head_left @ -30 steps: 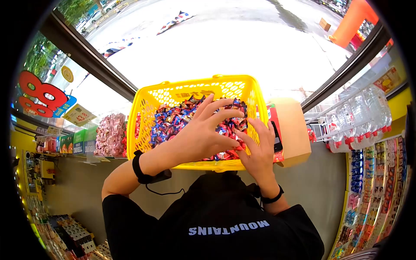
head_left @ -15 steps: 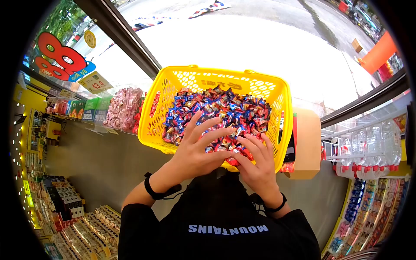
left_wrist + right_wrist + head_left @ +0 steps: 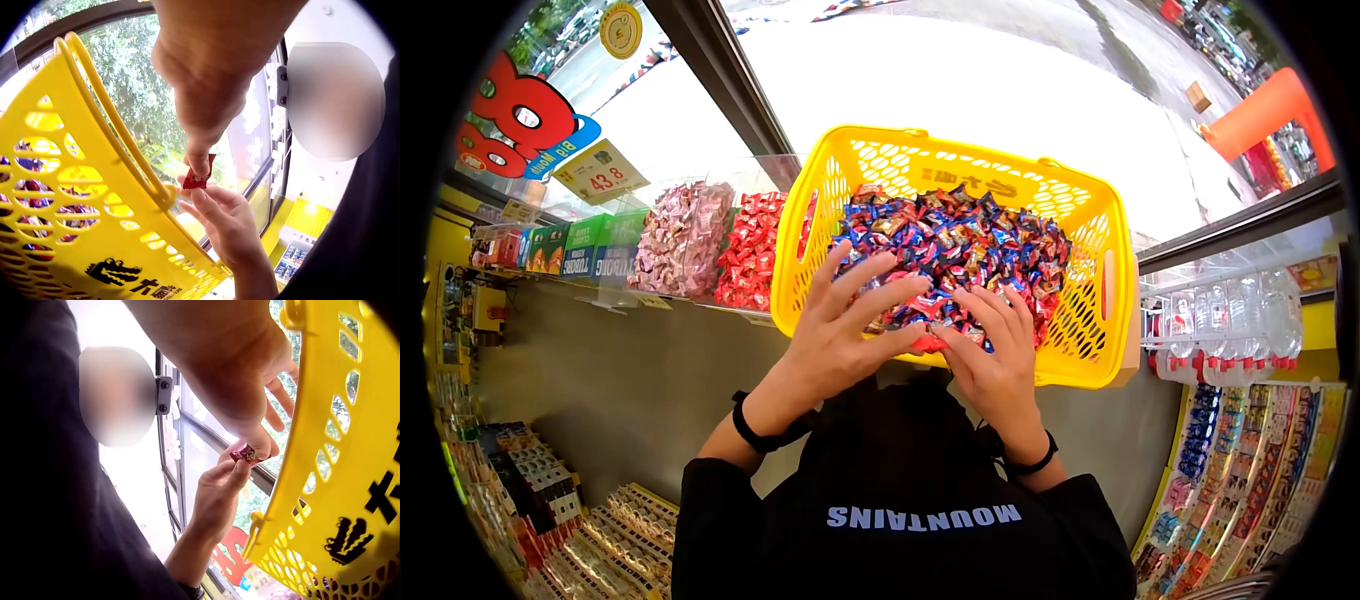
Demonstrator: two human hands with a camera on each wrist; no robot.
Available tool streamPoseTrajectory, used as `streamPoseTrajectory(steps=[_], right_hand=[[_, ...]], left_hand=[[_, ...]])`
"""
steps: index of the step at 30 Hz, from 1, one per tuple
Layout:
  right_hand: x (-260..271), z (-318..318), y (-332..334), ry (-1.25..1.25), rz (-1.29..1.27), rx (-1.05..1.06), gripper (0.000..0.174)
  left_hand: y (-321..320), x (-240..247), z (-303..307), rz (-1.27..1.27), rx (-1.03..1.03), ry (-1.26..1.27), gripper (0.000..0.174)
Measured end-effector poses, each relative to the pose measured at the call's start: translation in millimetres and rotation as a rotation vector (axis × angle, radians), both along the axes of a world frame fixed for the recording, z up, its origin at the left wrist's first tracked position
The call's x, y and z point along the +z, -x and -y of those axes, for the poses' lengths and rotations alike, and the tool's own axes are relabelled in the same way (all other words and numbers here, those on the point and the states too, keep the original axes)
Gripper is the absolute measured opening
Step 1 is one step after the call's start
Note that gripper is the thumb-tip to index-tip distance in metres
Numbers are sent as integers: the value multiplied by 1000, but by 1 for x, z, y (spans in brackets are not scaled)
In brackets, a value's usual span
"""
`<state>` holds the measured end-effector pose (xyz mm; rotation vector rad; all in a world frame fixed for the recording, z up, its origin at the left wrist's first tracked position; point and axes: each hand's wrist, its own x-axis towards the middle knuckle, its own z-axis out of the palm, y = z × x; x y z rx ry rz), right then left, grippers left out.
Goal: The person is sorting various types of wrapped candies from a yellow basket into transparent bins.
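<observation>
A small red wrapped candy (image 3: 199, 175) is pinched between the thumbs and fingertips of both hands, held at the near rim of a yellow plastic basket (image 3: 1105, 300). My left hand (image 3: 840, 312) has its thumb on one end of the wrapper, with the other fingers spread over the basket. From the other side, my right hand (image 3: 992, 350) grips the opposite end, its fingers also fanned out. Inside the basket lies a heap of candies (image 3: 950, 245) in blue, red and dark wrappers. The right wrist view shows the pinched candy (image 3: 247, 454) just outside the basket wall.
Left of the basket, a shelf carries red candies (image 3: 748, 250), pink packets (image 3: 683, 240) and green boxes (image 3: 587, 245). A cardboard box (image 3: 1133, 345) shows behind the basket's right side. Large clear bottles (image 3: 1230, 320) stand in a rack at right, near snack shelves (image 3: 1250, 480).
The head view has shifted, so the basket sits farther right in it. Both hands, with the red candy between them, have drawn back from over the heap toward the near rim.
</observation>
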<state>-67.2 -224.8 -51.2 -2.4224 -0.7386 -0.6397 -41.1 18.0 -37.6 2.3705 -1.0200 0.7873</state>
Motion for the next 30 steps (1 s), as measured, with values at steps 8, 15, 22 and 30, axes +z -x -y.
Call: streamPoseTrajectory(steps=[8, 15, 22, 30], right_hand=[[-16, -75, -16, -2, -42, -136, 24], [-21, -84, -20, 40, -113, -317, 22], [-20, -89, -20, 30, -157, -383, 22], [-22, -87, -21, 25, -183, -365, 22]], left_hand=[[-31, -42, -166, -30, 427, 180, 22], [-50, -127, -215, -323, 405, 8, 18], [-58, -169, -224, -440, 380, -151, 15], [-66, -168, -202, -502, 344, -200, 13]])
